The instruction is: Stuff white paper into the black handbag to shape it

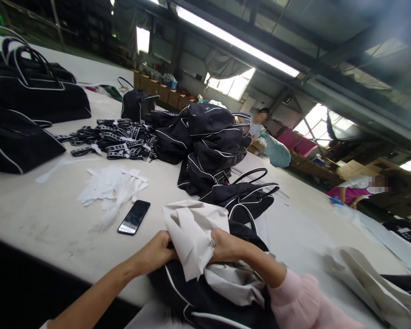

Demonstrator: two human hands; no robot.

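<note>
- Fingers of the left hand are curled shut on the left side of a crumpled sheet of white paper; fingers of the right hand are closed on its right side, knuckles up.
- Paper stands bunched between both hands, above the open mouth of a black bag with white piping that lies at the near edge of the table; more white paper sits in the bag below the right wrist.
- Phone, screen up and dark, lies just left of the left hand, apart from it.
- White strips lie loose beyond the phone.
- Straps, black with white lettering too small to read, are heaped farther back.
- Pile of black bags rises behind the paper; more bags sit far left.
- Bare tabletop shows left of the phone, and to the right out to a white bag.
- No brand or label can be read anywhere.
</note>
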